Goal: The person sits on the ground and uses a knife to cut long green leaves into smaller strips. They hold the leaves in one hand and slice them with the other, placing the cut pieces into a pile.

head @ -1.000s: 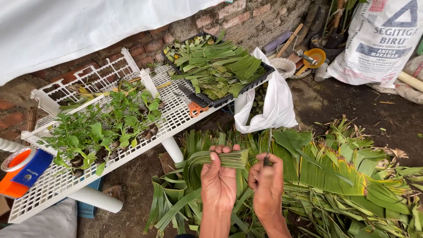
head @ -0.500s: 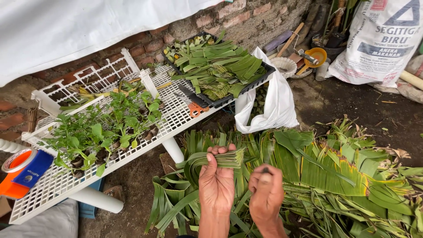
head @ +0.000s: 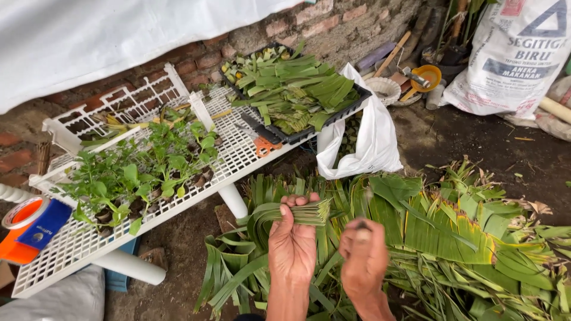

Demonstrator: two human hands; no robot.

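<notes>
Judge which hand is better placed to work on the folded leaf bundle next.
Probably the right. The left hand is closed around the folded leaf strips, so it is occupied. The right hand sits just beside the bundle's cut ends, gripping a thin, blurred dark tool.

Big white printed sack (head: 511,56) w/ blue triangle & red mark leans top right; open white plastic bag (head: 369,139) sits mid-frame on ground, just beside white rack's black tray (head: 351,107).
</notes>
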